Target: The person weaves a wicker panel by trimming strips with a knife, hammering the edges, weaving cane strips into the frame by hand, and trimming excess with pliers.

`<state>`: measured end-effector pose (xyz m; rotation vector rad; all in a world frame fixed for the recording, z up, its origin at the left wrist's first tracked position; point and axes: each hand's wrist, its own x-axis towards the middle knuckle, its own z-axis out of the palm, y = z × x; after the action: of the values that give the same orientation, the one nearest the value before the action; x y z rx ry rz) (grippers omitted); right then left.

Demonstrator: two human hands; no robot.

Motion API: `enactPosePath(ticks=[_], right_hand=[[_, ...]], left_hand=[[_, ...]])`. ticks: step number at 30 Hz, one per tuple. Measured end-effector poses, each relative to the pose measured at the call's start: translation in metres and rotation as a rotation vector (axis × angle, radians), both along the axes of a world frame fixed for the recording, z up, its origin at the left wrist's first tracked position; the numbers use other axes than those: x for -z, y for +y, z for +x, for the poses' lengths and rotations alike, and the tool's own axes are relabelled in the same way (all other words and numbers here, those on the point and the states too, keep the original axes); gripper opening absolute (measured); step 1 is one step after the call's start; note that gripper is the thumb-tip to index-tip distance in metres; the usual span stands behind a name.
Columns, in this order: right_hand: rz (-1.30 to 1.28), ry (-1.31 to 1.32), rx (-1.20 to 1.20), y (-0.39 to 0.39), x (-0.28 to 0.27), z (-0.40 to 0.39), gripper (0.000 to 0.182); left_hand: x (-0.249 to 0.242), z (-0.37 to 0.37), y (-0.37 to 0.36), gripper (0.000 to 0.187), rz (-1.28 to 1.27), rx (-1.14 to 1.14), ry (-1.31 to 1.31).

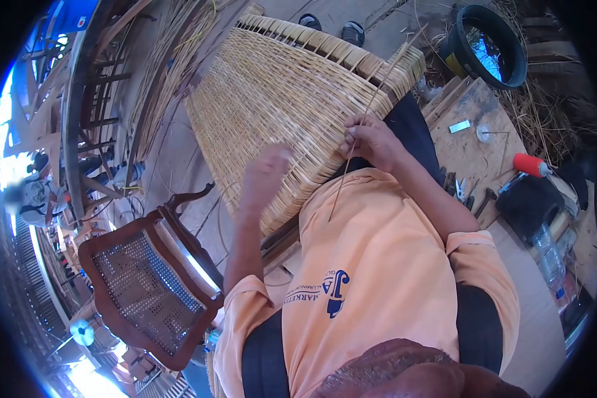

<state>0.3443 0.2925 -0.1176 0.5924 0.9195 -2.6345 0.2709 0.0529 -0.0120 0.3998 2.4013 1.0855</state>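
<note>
A woven cane panel on a frame lies across my lap, with strands wrapped around its edge. My right hand is closed at the panel's near right edge, fingers pinched on a thin cane strand. The strand runs from beyond the panel's far right corner down over the front of my shirt. Over the near left part of the weave is my left hand, smeared by motion, its fingers not clear.
A wooden chair back with cane mesh stands at left. Loose cane strands lie beyond it. On the right are a dark bucket holding water, a wooden board, a red spool, pliers and a plastic bottle.
</note>
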Motion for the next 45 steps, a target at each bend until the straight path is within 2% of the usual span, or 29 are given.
enactPosePath(ticks=[2, 3, 5, 6, 8, 11, 12, 13, 14, 15, 16, 17, 18, 19, 20, 25, 27, 29, 30, 33, 36, 41, 45], right_hand=[[-0.27, 0.063, 0.071, -0.007, -0.007, -0.003, 0.021], [-0.264, 0.059, 0.071, -0.007, -0.01, -0.005, 0.021], [-0.378, 0.005, 0.249, 0.0, -0.019, -0.012, 0.026], [-0.373, 0.009, 0.259, 0.008, -0.022, -0.013, 0.026], [-0.517, 0.153, 0.456, 0.033, -0.022, -0.008, 0.025], [-0.327, 0.252, 0.694, 0.106, 0.01, -0.016, 0.011], [-0.251, 0.248, 0.771, 0.13, 0.017, -0.017, 0.01], [-0.237, 0.254, 0.799, 0.151, 0.022, -0.019, 0.01], [-0.117, 0.178, 0.872, 0.171, 0.026, -0.019, 0.01], [0.001, 0.094, 0.942, 0.186, 0.027, -0.015, 0.01], [0.066, -0.006, 0.98, 0.192, 0.021, -0.016, 0.009], [0.079, -0.006, 0.999, 0.201, 0.021, -0.012, 0.009], [0.151, -0.019, 0.959, 0.207, 0.023, -0.011, 0.009], [0.217, -0.032, 0.915, 0.21, 0.027, -0.01, 0.01], [0.161, 0.056, 0.882, 0.209, 0.03, -0.01, 0.009], [0.102, 0.077, 0.92, 0.207, 0.028, -0.015, 0.004], [0.11, 0.081, 0.964, 0.216, 0.03, -0.01, 0.005], [0.152, 0.077, 1.003, 0.228, 0.036, -0.007, 0.007], [0.159, 0.109, 0.984, 0.235, 0.041, -0.003, 0.008], [0.143, 0.057, 1.051, 0.242, 0.04, 0.002, 0.008], [0.168, 0.008, 1.143, 0.251, 0.046, 0.009, 0.007], [0.184, 0.064, 1.103, 0.249, 0.057, 0.015, 0.007], [0.167, 0.093, 1.075, 0.241, 0.059, 0.015, 0.01]], left_hand=[[0.001, 0.025, 0.019, 0.026, -0.24, 0.21, 0.076], [0.006, 0.028, 0.018, 0.026, -0.233, 0.21, 0.073], [0.023, 0.026, 0.008, 0.027, -0.262, 0.052, 0.061], [0.03, 0.019, -0.005, 0.028, -0.279, 0.012, 0.08], [0.043, 0.0, -0.047, 0.03, -0.273, -0.03, 0.111], [0.025, -0.033, -0.12, 0.031, -0.234, -0.142, 0.011], [0.021, -0.044, -0.156, 0.032, -0.285, -0.205, 0.123], [0.001, -0.042, -0.172, 0.033, -0.133, -0.377, 0.125], [-0.033, -0.044, -0.179, 0.032, -0.269, -0.403, 0.191], [-0.047, -0.043, -0.192, 0.027, -0.134, -0.582, 0.253], [-0.091, -0.033, -0.162, 0.024, -0.31, -0.518, 0.286], [-0.095, -0.042, -0.195, 0.021, -0.245, -0.384, 0.419], [-0.098, -0.044, -0.213, 0.022, -0.237, -0.528, 0.503], [-0.116, -0.04, -0.214, 0.026, -0.385, -0.381, 0.665], [-0.126, -0.039, -0.215, 0.027, -0.448, -0.382, 0.698], [-0.123, -0.05, -0.247, 0.029, -0.647, -0.443, 0.718], [-0.108, -0.059, -0.29, 0.034, -1.034, -0.431, 0.763], [-0.094, -0.076, -0.348, 0.037, -1.035, -0.421, 0.617], [-0.091, -0.077, -0.355, 0.037, -1.023, -0.408, 0.629], [-0.086, -0.077, -0.36, 0.038, -1.11, -0.371, 0.662], [-0.097, -0.078, -0.342, 0.041, -1.24, -0.58, 0.54], [-0.097, -0.107, -0.37, 0.042, -1.187, -0.627, 0.58], [-0.096, -0.121, -0.369, 0.041, -1.111, -0.512, 0.682]])
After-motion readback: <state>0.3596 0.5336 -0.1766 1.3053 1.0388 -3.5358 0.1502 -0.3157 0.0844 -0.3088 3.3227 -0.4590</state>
